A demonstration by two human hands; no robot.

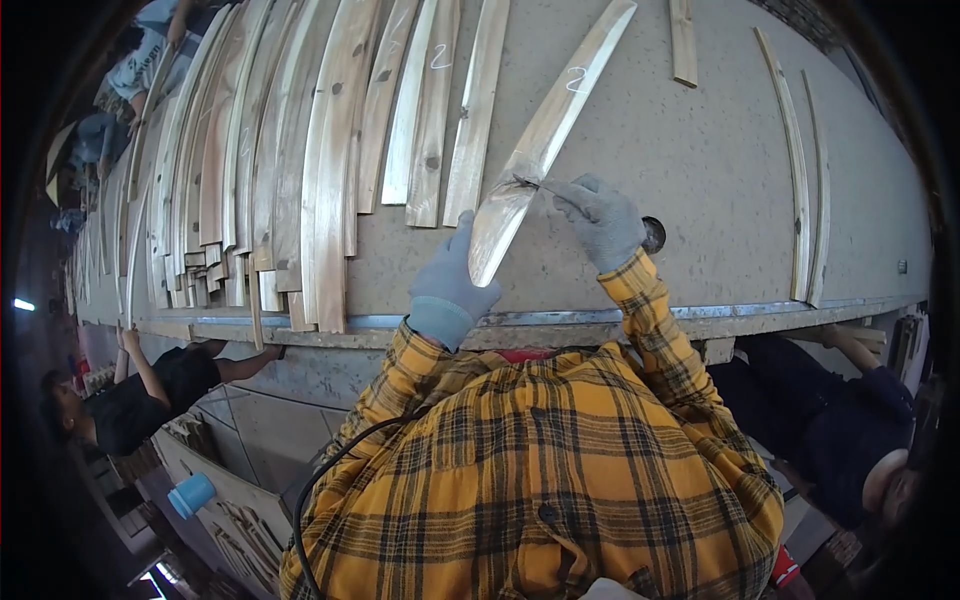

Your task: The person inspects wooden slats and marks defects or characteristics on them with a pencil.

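Note:
A long curved wooden slat marked "2" lies slantwise on the grey worktable. My left hand, in a grey glove, grips the slat's near pointed end from the left. My right hand, also gloved, pinches a thin dark sliver or tool tip against the slat's edge; I cannot tell which it is. Both sleeves are yellow plaid.
Several curved slats lie fanned over the table's left half, some numbered "2". Two thin curved strips lie at the right. A small dark round thing sits by my right wrist. Other people stand at the left and right.

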